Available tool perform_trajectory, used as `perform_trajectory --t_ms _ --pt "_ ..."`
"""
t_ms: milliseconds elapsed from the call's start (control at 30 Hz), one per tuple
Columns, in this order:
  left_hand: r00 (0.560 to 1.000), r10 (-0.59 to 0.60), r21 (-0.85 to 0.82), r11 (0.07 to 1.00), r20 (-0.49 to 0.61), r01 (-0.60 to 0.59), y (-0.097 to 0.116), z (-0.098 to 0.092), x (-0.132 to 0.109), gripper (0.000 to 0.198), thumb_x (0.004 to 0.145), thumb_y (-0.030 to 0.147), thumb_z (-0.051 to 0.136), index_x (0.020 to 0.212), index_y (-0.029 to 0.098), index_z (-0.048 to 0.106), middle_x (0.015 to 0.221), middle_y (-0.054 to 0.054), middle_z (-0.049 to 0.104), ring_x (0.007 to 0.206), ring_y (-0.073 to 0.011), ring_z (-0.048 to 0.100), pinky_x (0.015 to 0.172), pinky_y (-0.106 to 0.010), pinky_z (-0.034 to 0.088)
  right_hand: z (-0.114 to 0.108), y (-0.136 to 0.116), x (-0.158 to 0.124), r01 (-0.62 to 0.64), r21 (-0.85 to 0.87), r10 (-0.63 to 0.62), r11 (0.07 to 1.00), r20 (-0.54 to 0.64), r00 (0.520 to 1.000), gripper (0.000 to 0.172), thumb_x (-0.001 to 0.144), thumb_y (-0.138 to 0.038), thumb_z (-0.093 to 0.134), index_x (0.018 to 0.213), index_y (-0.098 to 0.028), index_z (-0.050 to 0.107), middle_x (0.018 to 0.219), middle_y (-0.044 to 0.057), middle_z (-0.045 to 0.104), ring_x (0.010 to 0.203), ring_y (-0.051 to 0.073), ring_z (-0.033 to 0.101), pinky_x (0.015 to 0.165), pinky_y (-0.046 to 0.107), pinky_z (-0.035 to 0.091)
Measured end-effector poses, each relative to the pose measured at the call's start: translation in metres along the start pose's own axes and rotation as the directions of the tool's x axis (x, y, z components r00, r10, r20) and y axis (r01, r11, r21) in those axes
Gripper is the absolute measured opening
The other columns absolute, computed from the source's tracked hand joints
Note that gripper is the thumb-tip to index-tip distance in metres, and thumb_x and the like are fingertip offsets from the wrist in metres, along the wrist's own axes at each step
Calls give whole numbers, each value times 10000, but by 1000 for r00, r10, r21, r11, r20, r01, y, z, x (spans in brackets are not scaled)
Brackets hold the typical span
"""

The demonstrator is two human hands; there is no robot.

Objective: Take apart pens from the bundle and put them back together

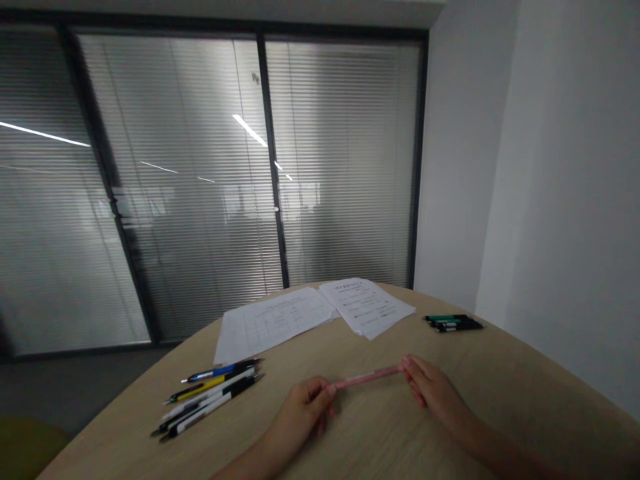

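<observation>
Pink pen (367, 377), slim, one item, held level across the near part of a pale wood table (505, 393) and spanning the gap between both hands; whether it touches the tabletop cannot be told. Left hand (304, 408): fingers curled closed around the pen's left end. Right hand (434, 392): fingertips (409, 368) pinched on the pen's right end, a lighter hold by appearance. Pen group (210, 395), near left, just beside the left hand: blue, yellow, white and black pens, lying loose and roughly side by side, tips pointing left. Pen bundle (453, 323), far right: green and black pens, tight together, well apart from both hands. Form sheet (280, 325) and printed sheet (365, 307), far centre, lying flat and overlapping slightly, the text too small to read. Blinds (175, 200) behind glass panels stand beyond the table; white wall (550, 167) at right; olive chair (25, 455) at the near left corner. Risks, as judged: the pen, held only at its ends, could slip from the right fingertips if their pressure eased, then roll on the smooth tabletop. A sideways swing of the left wrist could scatter the pen group.
</observation>
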State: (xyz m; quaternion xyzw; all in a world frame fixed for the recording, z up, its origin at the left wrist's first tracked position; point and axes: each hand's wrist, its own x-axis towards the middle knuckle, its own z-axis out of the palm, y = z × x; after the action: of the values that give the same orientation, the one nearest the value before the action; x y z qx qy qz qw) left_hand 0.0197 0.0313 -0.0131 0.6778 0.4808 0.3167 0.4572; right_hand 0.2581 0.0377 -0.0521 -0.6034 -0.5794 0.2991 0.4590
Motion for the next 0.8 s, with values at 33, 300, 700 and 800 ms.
perform_trajectory --t_ms 33,300,700,800 --pt "1000 -5 -4 1000 8 5 0 0 -1 434 675 577 425 614 154 502 495 44 477 388 -71 382 408 -203 276 0 0 0 12 -1 -12 1000 6 1000 379 772 -524 306 581 -211 401 471 -42 394 418 110 379 433 235 314" --pt "999 5 -18 1000 53 -4 -4 0 1 540 707 623 343 570 139 538 452 34 476 377 -74 379 420 -211 281 0 -8 -4 16 32 -17 999 16 1000 397 756 -551 310 568 -214 403 456 -49 386 406 109 381 428 235 314" --pt "1000 21 -100 995 -12 -22 -9 2 4 421 670 571 459 697 153 499 526 26 566 328 -58 391 349 -189 258 2 5 2 -5 47 4 999 23 1000 378 761 -526 334 578 -207 419 476 -42 425 402 101 394 414 227 323" --pt "1000 -5 -111 994 -1 5 -8 2 3 465 676 622 405 642 165 477 448 38 536 316 -64 391 356 -190 266 2 0 -1 7 56 -9 998 37 999 369 766 -522 334 597 -206 426 495 -39 436 417 103 408 417 224 325"
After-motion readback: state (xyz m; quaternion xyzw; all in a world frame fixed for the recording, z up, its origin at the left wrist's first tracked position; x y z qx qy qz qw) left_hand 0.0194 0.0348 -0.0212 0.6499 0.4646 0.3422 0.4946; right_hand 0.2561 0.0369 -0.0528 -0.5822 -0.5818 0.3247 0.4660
